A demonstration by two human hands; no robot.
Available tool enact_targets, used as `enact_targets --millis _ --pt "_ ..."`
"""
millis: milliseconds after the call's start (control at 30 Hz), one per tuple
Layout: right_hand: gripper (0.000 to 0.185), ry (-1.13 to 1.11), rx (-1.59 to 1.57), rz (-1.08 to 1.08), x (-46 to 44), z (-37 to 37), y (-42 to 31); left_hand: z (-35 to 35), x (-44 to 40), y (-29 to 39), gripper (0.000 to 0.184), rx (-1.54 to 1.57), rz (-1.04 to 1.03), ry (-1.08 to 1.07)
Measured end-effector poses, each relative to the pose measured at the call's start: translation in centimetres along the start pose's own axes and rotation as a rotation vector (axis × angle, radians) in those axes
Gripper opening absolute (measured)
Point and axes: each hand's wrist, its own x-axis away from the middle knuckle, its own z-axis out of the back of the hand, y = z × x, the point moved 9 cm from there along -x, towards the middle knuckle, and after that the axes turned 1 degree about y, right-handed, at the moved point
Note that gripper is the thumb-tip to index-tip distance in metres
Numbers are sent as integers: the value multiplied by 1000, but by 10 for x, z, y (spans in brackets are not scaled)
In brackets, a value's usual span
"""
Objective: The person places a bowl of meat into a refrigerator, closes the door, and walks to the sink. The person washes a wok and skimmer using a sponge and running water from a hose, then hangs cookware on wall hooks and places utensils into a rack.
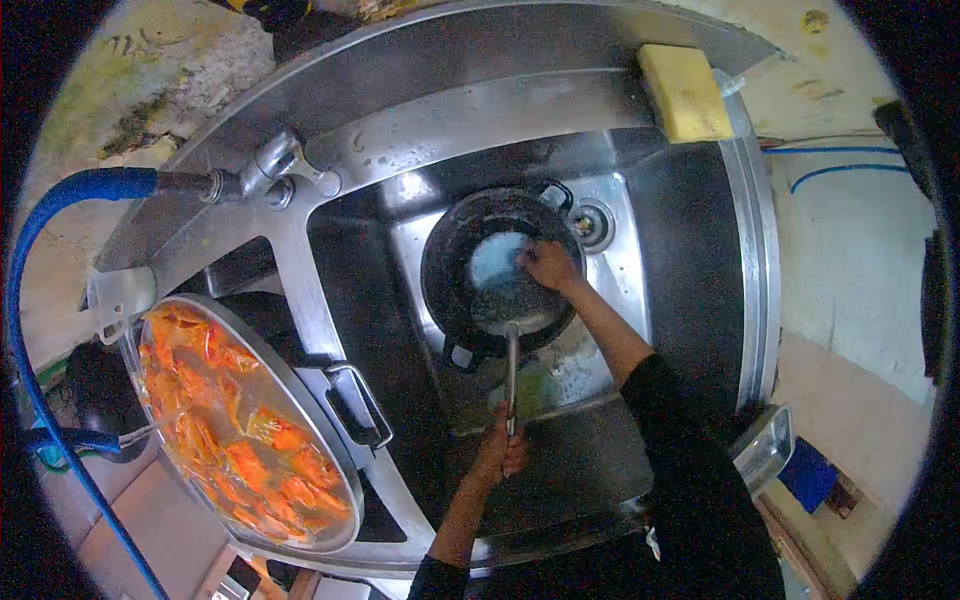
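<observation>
Mid-frame, the left hand (497, 450) has its fingers wrapped around the handle of a long metal utensil (512, 370), whose head lies over the dark pan (436, 275) in the sink (632, 262); the right hand (552, 268) is at a pale patch there, its fingers bunched, their hold impossible to tell. A slick handle could twist under off-centre pressure, the pan might skid, and vigorous strokes could splash the orange food (245, 460) at lower left.
</observation>
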Motion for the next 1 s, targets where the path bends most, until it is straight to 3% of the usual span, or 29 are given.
enact_targets --millis 33,133,167,233,267,300,333,367,433,467,500,567,633,667,700,733,800,833,867,900,967,1000 --pt "48 -8 -5 -3 -4 0 -4 8 -5 -6 60 4 6 6" --pt "47 -381 -92 -2 -15 -30 -29 65 -43 -22 59 -247 -85 183" --pt "47 -384 -93 -5 -13 -34 -36 73 -36 17 48 -654 -716 367" --pt "44 -333 -362 328 5 -29 -90 75 -24 21 46 -1042 -1358 536" --pt "44 -335 -360 325 17 -34 -100 80 -44 11 49 -1329 -1335 530" --pt "38 -220 -165 540 37 -32 -124 80 -57 0 63 -1620 -1292 515" --pt "36 -166 -63 647 44 -25 -135 76 -53 0 63 -1619 -1292 513" --pt "33 -99 38 749 52 -16 -147 72 -55 -1 65 -1748 -1074 531" --pt "28 -219 280 237 15 -4 -103 57 -38 5 68 -1862 -857 555" --pt "27 -176 299 105 0 -3 -77 27 3 28 68 -1773 -1178 651" --pt "27 -174 298 106 3 -2 -76 10 38 37 68 -1652 -1486 735" --pt "24 -107 48 269 22 15 -101 19 34 34 59 -1602 -1459 748" --pt "20 -174 36 296 57 21 -123 20 34 41 52 -1540 -1435 765" --pt "20 -175 23 446 76 32 -143 46 10 51 49 -1221 -889 644" --pt "19 -176 9 596 89 39 -157 48 8 40 49 -1041 -632 544" --pt "19 -176 11 596 87 41 -144 49 11 24 51 -873 -372 494" --pt "22 -202 263 417 62 45 -88 19 41 34 57 -1023 -634 587" --pt "23 -164 239 317 54 66 -74 10 49 34 62 -1074 -723 623" --pt "24 -126 216 217 49 85 -64 -7 44 29 62 -1165 -796 489" --pt "24 -127 219 219 48 88 -64 -17 39 24 62 -1205 -832 420" --pt "33 223 197 107 48 126 -54 -33 26 17 65 -1311 -784 363" --pt "43 186 238 69 45 116 -39 -36 15 18 67 -1346 -743 368"
